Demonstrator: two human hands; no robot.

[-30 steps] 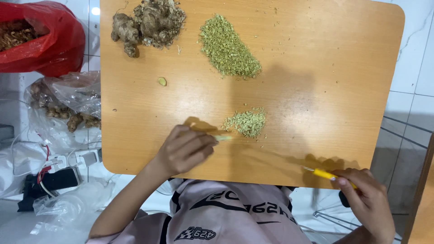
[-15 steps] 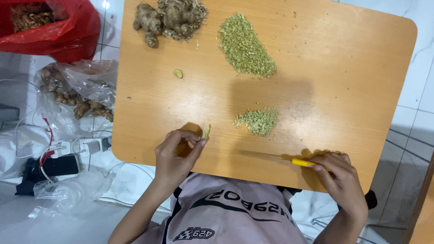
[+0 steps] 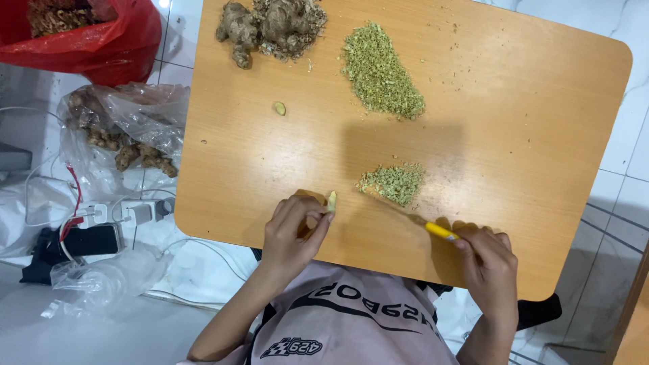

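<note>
White floor tiles surround a rounded wooden counter (image 3: pixel 527 135). On its near edge, the left hand (image 3: pixel 292 233) pinches a small pale ginger sliver (image 3: pixel 331 200), light, stiff and likely slippery, best held by its sides. The right hand (image 3: pixel 488 260) grips a yellow-handled knife (image 3: pixel 439 232) beside a small greenish minced pile (image 3: pixel 393 182).

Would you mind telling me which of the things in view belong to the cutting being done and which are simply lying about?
In use:
left hand pinching a small ginger piece
right hand holding the yellow-handled knife
small chopped pile at the blade
wooden table

Lying about:
large chopped pile
ginger roots
stray slice
red bag
clear bag
power strip
</note>
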